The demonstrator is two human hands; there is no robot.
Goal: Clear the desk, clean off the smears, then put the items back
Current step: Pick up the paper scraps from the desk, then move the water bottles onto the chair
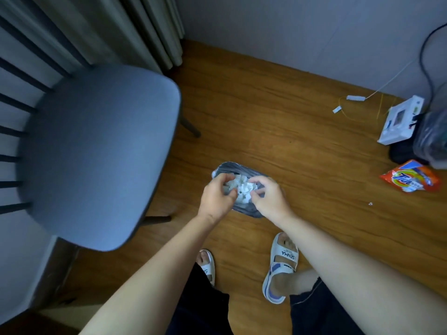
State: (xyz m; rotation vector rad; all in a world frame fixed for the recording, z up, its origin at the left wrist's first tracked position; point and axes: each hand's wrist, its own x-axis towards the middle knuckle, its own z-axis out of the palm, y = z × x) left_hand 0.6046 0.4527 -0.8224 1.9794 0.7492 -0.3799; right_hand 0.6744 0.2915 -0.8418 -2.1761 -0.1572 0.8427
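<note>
Both hands over the bin (238, 209), a small one w/ dark liner on the floor. Left hand (217, 197) and right hand (271, 200) have fingers curled, pinching the white tissue wad (242, 187) between them, right above the bin mouth. Desk not in frame. Looks like the dump-the-wipes step. To do it well: push wad down past the liner rim before letting go, release both hands together, check no scraps stick to fingers. Chair (96, 146) just left of left hand, detergent bag (410, 180) well right of right hand.
</note>
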